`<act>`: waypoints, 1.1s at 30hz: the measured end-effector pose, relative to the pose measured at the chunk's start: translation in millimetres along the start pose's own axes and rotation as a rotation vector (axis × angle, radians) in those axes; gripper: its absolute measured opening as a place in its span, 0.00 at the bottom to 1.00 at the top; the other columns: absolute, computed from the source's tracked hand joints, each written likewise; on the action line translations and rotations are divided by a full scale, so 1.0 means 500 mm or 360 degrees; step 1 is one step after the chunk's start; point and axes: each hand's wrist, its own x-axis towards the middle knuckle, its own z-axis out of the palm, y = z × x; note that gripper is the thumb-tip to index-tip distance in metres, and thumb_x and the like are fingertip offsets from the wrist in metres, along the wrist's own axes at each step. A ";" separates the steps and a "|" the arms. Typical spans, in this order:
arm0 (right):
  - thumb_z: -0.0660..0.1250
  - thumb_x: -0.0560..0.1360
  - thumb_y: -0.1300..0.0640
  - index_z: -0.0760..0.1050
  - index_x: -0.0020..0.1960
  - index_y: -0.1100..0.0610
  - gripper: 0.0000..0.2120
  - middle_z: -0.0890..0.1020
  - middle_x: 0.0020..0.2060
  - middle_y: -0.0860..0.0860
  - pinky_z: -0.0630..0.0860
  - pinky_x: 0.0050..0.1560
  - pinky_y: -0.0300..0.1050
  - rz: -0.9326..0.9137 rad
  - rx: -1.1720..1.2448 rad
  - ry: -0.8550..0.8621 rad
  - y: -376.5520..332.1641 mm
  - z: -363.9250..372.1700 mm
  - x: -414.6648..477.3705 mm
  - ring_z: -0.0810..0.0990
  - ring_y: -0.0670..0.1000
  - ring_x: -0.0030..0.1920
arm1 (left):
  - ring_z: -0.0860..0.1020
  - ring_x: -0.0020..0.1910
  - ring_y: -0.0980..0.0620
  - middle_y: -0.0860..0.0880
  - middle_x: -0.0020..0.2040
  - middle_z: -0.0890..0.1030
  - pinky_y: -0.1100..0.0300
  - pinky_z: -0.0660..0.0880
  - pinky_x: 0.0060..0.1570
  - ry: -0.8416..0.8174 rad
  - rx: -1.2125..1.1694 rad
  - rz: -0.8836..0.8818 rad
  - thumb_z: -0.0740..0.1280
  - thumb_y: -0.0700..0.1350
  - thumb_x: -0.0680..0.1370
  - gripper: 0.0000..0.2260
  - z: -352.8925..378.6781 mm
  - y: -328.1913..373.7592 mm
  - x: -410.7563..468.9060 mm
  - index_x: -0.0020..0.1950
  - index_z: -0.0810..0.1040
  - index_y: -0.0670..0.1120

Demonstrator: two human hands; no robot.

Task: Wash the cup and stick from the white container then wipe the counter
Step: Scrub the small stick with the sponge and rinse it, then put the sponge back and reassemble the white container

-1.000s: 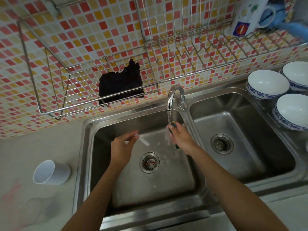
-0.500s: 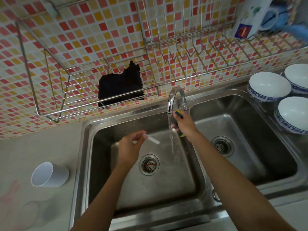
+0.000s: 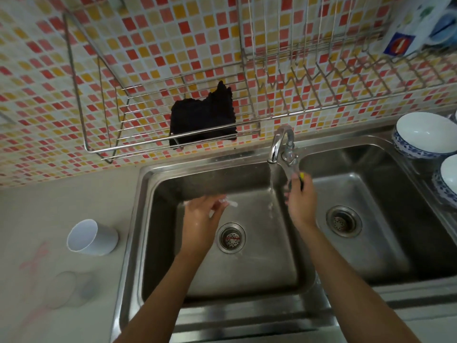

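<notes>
**A:** From the head view, where is the stick?

**B:** The white stick (image 3: 229, 202) is pinched at the fingertips of the left hand (image 3: 201, 219). It is over the left basin (image 3: 259, 268) of the sink, above the drain and just left of the water running from the faucet (image 3: 280, 142).

**A:** And the right hand?

**B:** The right hand (image 3: 301, 204) is curled round a yellow-and-dark sponge (image 3: 300, 179). It holds the sponge up just below the faucet's handle, right beside the stream.

**A:** The cup?

**B:** The white cup (image 3: 92, 237) lies on its side on the tabletop (image 3: 37, 206), left of the sink. Its mouth faces left, and it is well apart from both hands.

**A:** Anything else?

**B:** A black cloth (image 3: 202, 120) hangs in the wire rack (image 3: 99, 149) on the tiled wall. White bowls (image 3: 425, 134) with blue patterned sides sit to the right of the sink.
</notes>
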 end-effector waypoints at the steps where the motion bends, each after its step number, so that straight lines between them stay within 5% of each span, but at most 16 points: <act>1: 0.55 0.81 0.46 0.71 0.47 0.49 0.11 0.79 0.38 0.52 0.76 0.37 0.51 -0.0015 -0.0181 -0.0115 0.024 -0.002 -0.030 0.79 0.54 0.38 | 0.79 0.40 0.58 0.53 0.43 0.84 0.65 0.67 0.51 -0.0128 0.0082 -0.0029 0.73 0.44 0.74 0.06 0.012 -0.013 -0.018 0.51 0.84 0.48; 4: 0.53 0.82 0.50 0.73 0.51 0.55 0.13 0.78 0.42 0.54 0.71 0.41 0.48 0.0132 -0.0810 -0.0532 0.078 0.001 -0.113 0.76 0.55 0.42 | 0.82 0.44 0.53 0.53 0.44 0.85 0.59 0.65 0.56 -0.0488 0.0308 -0.0134 0.71 0.47 0.75 0.05 0.043 -0.051 -0.077 0.50 0.83 0.54; 8: 0.53 0.82 0.51 0.72 0.56 0.56 0.13 0.74 0.50 0.55 0.69 0.43 0.46 -0.0129 -0.0811 -0.0368 0.074 -0.001 -0.171 0.74 0.53 0.43 | 0.81 0.42 0.52 0.54 0.40 0.85 0.59 0.63 0.53 -0.0400 0.0303 -0.0159 0.72 0.47 0.73 0.03 0.036 -0.066 -0.101 0.46 0.83 0.53; 11: 0.49 0.83 0.51 0.74 0.60 0.57 0.18 0.73 0.56 0.59 0.71 0.53 0.50 0.0019 -0.0927 -0.0504 0.096 0.014 -0.188 0.75 0.60 0.51 | 0.80 0.42 0.49 0.53 0.39 0.84 0.55 0.67 0.50 -0.0399 0.0348 -0.0178 0.73 0.46 0.72 0.03 0.018 -0.081 -0.119 0.45 0.83 0.52; 15: 0.50 0.81 0.52 0.72 0.61 0.61 0.18 0.73 0.58 0.59 0.70 0.55 0.53 0.0155 -0.1143 -0.0631 0.116 0.018 -0.201 0.71 0.63 0.56 | 0.80 0.47 0.49 0.54 0.42 0.85 0.54 0.66 0.53 -0.0383 0.0361 -0.0207 0.72 0.48 0.75 0.04 -0.007 -0.094 -0.140 0.48 0.84 0.52; 21: 0.58 0.79 0.60 0.73 0.62 0.63 0.14 0.75 0.55 0.66 0.67 0.62 0.54 -0.0058 -0.0879 -0.0619 0.048 0.063 -0.217 0.69 0.62 0.57 | 0.80 0.48 0.46 0.51 0.45 0.86 0.52 0.68 0.55 -0.0152 0.0304 -0.0222 0.72 0.46 0.75 0.05 -0.067 -0.118 -0.135 0.49 0.85 0.50; 24: 0.63 0.78 0.55 0.70 0.68 0.54 0.19 0.72 0.58 0.54 0.75 0.57 0.54 -0.0211 -0.0580 -0.0636 -0.061 0.071 -0.225 0.75 0.55 0.55 | 0.81 0.46 0.46 0.51 0.45 0.86 0.50 0.72 0.55 -0.0033 0.0241 -0.0219 0.74 0.45 0.73 0.05 -0.110 -0.137 -0.105 0.48 0.85 0.50; 27: 0.69 0.75 0.50 0.69 0.59 0.47 0.15 0.76 0.51 0.42 0.77 0.47 0.47 -0.0522 -0.0287 -0.0584 -0.201 0.079 -0.244 0.78 0.46 0.49 | 0.82 0.44 0.48 0.51 0.45 0.86 0.46 0.77 0.53 0.0039 0.0078 -0.0187 0.74 0.46 0.73 0.05 -0.163 -0.149 -0.066 0.49 0.85 0.50; 33: 0.69 0.75 0.51 0.70 0.50 0.51 0.10 0.76 0.46 0.48 0.72 0.43 0.32 -0.1087 -0.0038 -0.0400 -0.468 0.176 -0.266 0.76 0.45 0.46 | 0.80 0.37 0.56 0.56 0.40 0.84 0.62 0.76 0.48 0.0179 -0.0151 -0.0073 0.72 0.45 0.75 0.06 -0.293 -0.144 -0.009 0.51 0.84 0.47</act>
